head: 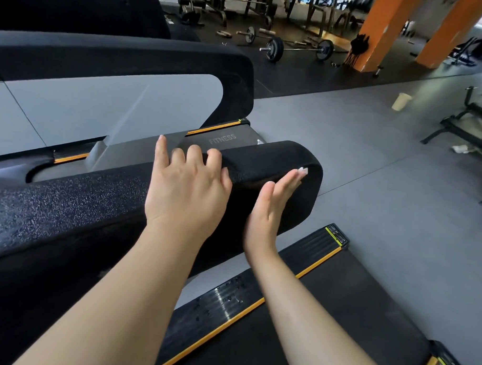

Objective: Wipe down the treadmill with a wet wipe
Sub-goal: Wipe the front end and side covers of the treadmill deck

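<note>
The treadmill's black padded handrail [71, 204] runs from the left edge to a rounded end at centre right. My left hand [185, 189] lies on top of it with fingers apart, the fingertips curled over its far edge. My right hand [271, 208] is pressed flat against the near side of the rail close to its end. A small white corner of the wet wipe [303, 170] shows past those fingertips; the rest is hidden under the palm. Below lies the black belt [348, 301], and its side strip [227, 297] with an orange line carries water drops.
A second treadmill with a black rail [120, 58] and grey panel stands just beyond. A paper cup [401, 101] stands on the grey floor at right, near a black bench frame [464, 120]. A barbell [298, 48] and orange pillars [387, 27] are at the back.
</note>
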`<state>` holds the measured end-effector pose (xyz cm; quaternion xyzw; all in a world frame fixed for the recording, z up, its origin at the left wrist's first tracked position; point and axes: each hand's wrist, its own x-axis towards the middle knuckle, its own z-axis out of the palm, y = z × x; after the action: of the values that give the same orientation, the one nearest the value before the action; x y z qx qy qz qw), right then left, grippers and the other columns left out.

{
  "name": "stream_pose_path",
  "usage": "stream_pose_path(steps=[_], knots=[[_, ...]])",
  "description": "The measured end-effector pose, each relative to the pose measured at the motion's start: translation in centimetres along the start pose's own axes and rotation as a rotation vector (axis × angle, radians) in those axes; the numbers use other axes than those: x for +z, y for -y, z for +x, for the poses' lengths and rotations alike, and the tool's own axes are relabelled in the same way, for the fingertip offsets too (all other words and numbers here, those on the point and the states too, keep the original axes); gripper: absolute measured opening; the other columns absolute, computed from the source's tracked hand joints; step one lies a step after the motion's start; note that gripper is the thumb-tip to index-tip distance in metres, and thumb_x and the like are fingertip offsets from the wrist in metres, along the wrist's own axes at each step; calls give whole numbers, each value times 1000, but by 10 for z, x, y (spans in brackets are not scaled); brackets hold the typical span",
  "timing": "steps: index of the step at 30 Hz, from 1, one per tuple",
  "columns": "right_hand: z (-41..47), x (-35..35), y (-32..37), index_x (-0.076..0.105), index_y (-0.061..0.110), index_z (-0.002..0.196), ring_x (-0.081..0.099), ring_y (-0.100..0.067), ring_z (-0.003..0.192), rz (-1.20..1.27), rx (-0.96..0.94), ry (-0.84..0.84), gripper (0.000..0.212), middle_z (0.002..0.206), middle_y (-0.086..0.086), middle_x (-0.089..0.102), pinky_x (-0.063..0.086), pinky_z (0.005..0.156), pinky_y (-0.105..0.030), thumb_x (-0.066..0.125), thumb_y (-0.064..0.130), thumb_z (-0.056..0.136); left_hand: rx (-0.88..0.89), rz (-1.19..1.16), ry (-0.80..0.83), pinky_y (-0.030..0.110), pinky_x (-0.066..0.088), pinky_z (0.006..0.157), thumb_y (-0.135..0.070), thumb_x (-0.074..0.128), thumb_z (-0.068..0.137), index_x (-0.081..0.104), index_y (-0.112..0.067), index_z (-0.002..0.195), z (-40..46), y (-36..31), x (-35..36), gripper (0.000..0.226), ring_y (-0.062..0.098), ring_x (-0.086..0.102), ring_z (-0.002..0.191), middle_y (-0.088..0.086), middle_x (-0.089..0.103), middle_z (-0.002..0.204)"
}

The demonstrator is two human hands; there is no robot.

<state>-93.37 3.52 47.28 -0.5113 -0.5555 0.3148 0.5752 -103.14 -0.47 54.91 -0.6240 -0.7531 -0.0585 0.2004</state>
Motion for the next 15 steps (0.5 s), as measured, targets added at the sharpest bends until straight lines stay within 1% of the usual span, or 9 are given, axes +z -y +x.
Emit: stream_pose_path(steps=[2,3,5,7,8,9,12,14,15], knots=[[15,-4,-11,-9,6,148,-12,0,139,-59,-58,-24,65,148,12,-15,-9,110,-10,17,35,95,6,-6,-2,48,12,107,-34,13,90,58,-8,96,0,0,-1,52,36,58,77,13,60,82],[28,-8,-21,-7,6,148,-10,-2,141,-86,-9,-65,63,151,9,-13,-9,109,-11,19,33,97,9,-8,-3,48,14,108,-34,13,90,58,-8,95,0,0,-1,52,36,57,77,13,60,82],[51,-18,-43,-4,9,150,-5,-10,145,-10,263,-190,57,157,1,-9,-7,113,-20,20,32,104,11,-8,-16,50,19,108,-33,15,90,57,-8,92,-1,0,-1,49,35,56,74,13,59,79],[51,-21,-55,-2,16,151,1,-14,146,130,512,-227,55,159,1,-5,-2,119,-36,18,37,104,9,-9,-32,50,22,108,-32,17,91,57,-9,87,-1,0,0,47,34,55,71,12,58,76],[41,-19,-53,-3,17,151,0,-13,146,139,506,-205,56,159,3,-6,0,119,-38,18,37,104,12,-7,-39,49,21,107,-32,17,91,57,-8,87,-2,0,0,46,34,55,70,12,58,75],[31,-17,-48,-5,15,151,-3,-11,146,121,433,-165,56,159,3,-9,-2,119,-35,18,36,104,14,-2,-45,49,20,106,-32,17,91,57,-8,86,-1,-1,1,46,34,55,69,12,58,74],[24,-12,-34,-9,8,149,-11,-6,143,56,163,-114,55,157,3,-13,-6,113,-18,17,28,104,14,17,-56,49,23,106,-32,17,91,57,-10,85,0,-1,1,46,34,56,69,11,58,74],[44,-15,-38,-7,8,149,-9,-9,144,12,129,-161,55,158,-1,-11,-6,114,-20,19,27,105,21,5,-70,50,26,106,-31,18,90,58,-9,85,0,0,1,46,34,56,69,12,58,74],[54,-17,-48,-4,10,150,-5,-12,145,9,177,-184,58,159,-2,-9,-4,118,-27,22,33,104,29,0,-68,50,26,107,-31,17,91,58,-9,86,0,0,1,47,34,56,69,12,58,75]])
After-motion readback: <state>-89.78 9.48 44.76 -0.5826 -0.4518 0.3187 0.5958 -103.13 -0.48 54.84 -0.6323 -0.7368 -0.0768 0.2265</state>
